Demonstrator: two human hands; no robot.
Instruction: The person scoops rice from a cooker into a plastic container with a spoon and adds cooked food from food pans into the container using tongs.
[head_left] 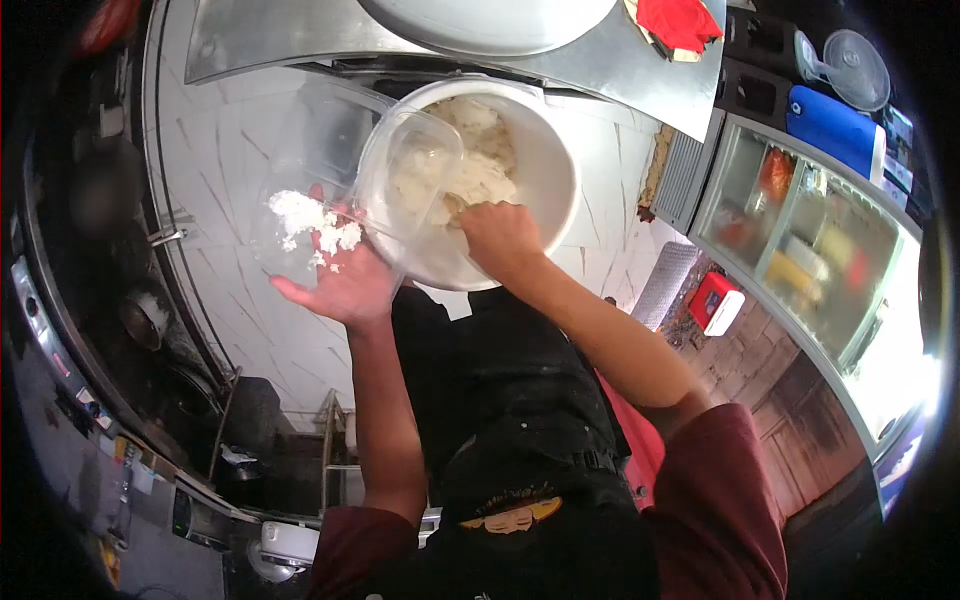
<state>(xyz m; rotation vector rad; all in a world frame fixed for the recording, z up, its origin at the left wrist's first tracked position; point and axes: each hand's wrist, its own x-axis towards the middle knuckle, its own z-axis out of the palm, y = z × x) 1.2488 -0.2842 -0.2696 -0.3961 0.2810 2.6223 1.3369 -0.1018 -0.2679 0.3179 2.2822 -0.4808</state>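
A clear plastic container (335, 125) rests on my left hand (350, 280), tilted toward the bucket, and its edge overlaps the bucket's left rim. White clumps (300, 215) lie in the container, above my spread fingers. My right hand (500, 238) reaches over the near right part of the white bucket (553, 185), its fingers curled down at the pale, lumpy mass (480, 180) inside. The fingertips are hidden, and what they hold, if anything, cannot be made out.
A steel table (270, 40) with a large round pan (490, 22) and a red cloth (680, 25) is beyond the bucket. Right stands a glass-fronted cabinet (815, 250); a red and white box (716, 304) is on the floor. A dark pan (145, 318) is at left.
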